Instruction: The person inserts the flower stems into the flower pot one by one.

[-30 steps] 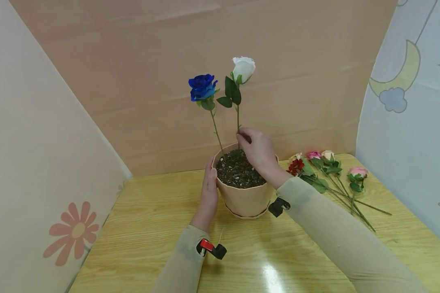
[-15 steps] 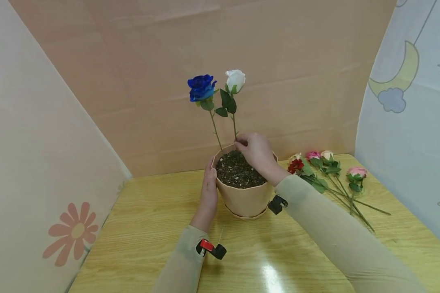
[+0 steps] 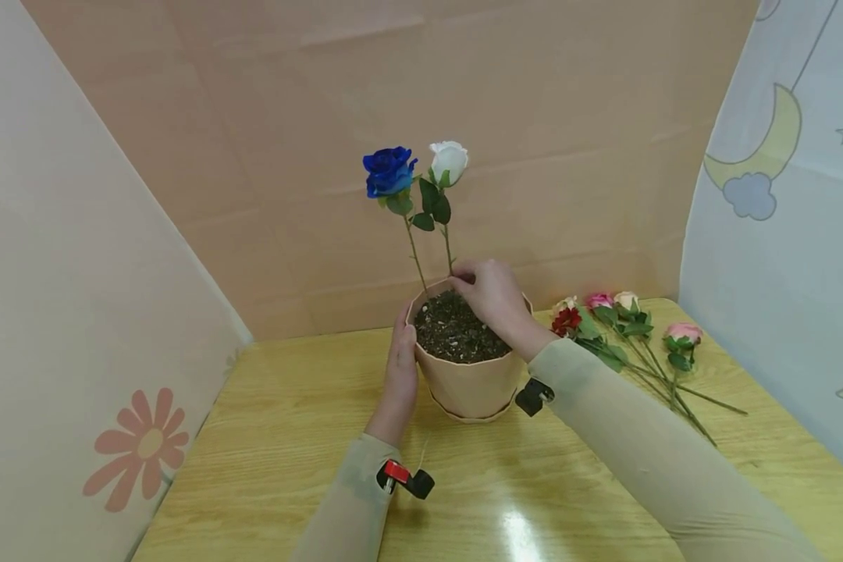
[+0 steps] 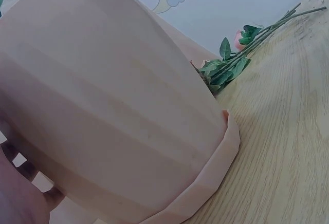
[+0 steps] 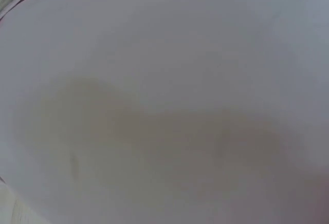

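Observation:
In the head view, a peach flowerpot (image 3: pixel 469 384) full of dark soil (image 3: pixel 457 332) stands on its saucer. My left hand (image 3: pixel 399 367) rests against the pot's left side, fingers along the wall and thumb near the rim. Over the soil, my right hand (image 3: pixel 495 297) pinches the lower stem of a white rose (image 3: pixel 449 162) near the pot's back rim. To its left, a blue rose (image 3: pixel 389 172) stands in the soil, leaning slightly left. The pot wall (image 4: pixel 118 90) fills much of the left wrist view. A blurred pale surface fills the right wrist view.
Several loose roses (image 3: pixel 614 328), red, pink and cream, lie on the wooden table (image 3: pixel 288 437) to the right, stems pointing toward the front right. A peach backdrop (image 3: pixel 288 156) rises close behind the pot, with printed white panels on both sides.
The white rose has moved down and slightly left, with my right hand lowering toward the soil along with it. My left hand has stayed against the pot.

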### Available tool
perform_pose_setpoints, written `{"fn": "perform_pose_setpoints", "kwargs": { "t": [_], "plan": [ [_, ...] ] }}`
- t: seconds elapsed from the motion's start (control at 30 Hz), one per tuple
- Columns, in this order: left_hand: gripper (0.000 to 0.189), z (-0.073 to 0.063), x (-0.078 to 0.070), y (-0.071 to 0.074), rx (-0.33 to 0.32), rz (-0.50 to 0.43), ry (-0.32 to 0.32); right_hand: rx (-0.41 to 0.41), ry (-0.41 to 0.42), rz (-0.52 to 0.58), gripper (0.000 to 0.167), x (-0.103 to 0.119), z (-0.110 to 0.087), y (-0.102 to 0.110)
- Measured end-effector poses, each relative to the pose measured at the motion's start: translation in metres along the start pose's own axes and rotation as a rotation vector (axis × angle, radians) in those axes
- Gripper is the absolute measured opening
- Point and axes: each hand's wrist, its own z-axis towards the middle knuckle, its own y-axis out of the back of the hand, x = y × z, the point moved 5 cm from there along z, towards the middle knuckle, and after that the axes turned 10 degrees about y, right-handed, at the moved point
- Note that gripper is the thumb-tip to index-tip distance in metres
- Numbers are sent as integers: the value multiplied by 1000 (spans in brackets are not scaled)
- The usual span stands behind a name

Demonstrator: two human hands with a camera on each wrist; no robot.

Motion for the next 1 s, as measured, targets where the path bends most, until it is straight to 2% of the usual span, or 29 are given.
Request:
{"fn": "perform_pose_setpoints", "kwargs": {
  "t": [0.37,0.57,0.77,1.0],
  "plan": [
    [58,-2,-1,-2,-1,-11,11,22,-54,17,25,1,0,1],
    [59,-2,2,-2,-11,-12,29,29,-88,70,33,1,-4,8],
    [60,0,1,0,-15,-8,29,37,-107,125,36,0,-4,24],
    [60,0,-1,-2,1,-5,19,40,-139,83,39,-11,-8,52]
  ]
}}
